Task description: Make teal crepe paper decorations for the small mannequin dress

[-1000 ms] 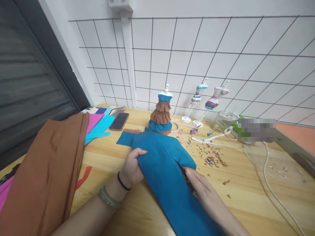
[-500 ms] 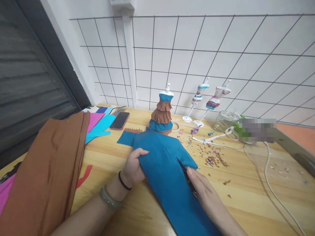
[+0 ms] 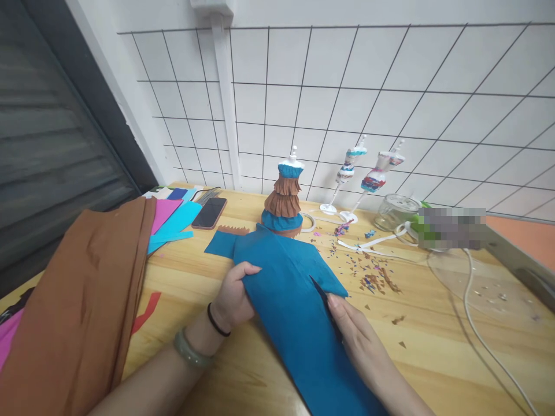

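While the left hand (image 3: 234, 296) has its grip pinched on the blue paper (image 3: 288, 306), the right hand (image 3: 359, 335) has its grip curled around dark scissors (image 3: 321, 293) set at a cut in it. The paper is over the table (image 3: 243, 372), near a frilly doll (image 3: 282, 203).

Left hand (image 3: 235, 296) grips a blue sheet (image 3: 286, 300) by its left edge; right hand (image 3: 356, 330) holds dark scissors (image 3: 321, 291) at its cut. A ruffled mannequin (image 3: 284, 203) stands beyond both hands; brown material (image 3: 87, 289) lies left of them.
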A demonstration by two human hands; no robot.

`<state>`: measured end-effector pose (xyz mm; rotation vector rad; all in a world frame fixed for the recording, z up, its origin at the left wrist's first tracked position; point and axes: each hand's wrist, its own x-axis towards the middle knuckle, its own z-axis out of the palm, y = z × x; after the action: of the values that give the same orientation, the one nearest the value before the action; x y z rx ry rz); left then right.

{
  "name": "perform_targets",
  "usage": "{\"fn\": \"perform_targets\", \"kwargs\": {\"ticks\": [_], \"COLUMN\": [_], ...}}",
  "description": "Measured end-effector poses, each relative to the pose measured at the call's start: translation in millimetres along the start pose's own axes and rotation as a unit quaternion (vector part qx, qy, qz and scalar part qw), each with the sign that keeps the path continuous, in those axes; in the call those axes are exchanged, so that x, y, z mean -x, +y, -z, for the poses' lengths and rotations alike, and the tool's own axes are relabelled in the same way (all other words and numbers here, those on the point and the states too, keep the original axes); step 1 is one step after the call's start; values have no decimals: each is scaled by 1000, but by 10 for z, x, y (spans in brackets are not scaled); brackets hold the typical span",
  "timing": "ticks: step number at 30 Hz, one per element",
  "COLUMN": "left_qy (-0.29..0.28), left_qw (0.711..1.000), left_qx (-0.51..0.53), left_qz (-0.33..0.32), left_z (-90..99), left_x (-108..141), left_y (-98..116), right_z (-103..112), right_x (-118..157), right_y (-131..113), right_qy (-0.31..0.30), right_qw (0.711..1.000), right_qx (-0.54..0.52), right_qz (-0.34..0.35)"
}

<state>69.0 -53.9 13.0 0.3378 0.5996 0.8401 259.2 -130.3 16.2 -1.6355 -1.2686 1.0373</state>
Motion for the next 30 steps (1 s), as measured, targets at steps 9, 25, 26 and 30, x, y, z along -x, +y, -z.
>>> {"fn": "perform_targets", "kwargs": {"ticks": [9,25,26,30], "left_qy": [4,23,28,33], "left_qw": [1000,1000,1000,999], "left_qx": [3,-1,-1,-7], "left_qz": [6,3,3,1], "left_z": [-7,-25,-29,-36], "left_x": [10,8,10,16], "left_y": [-1,-10,-9,-14], "right_z": [-16,-15,-11,-5], "right_x": [-14,-25,-23,-19], "right_y": [-31,-27,-25,-25], "right_qy": [-5,-21,-26,-37], "right_qw": [1000,998,998,997], "right_qx": [6,23,26,31], "right_qz": [11,57,57,59]}}
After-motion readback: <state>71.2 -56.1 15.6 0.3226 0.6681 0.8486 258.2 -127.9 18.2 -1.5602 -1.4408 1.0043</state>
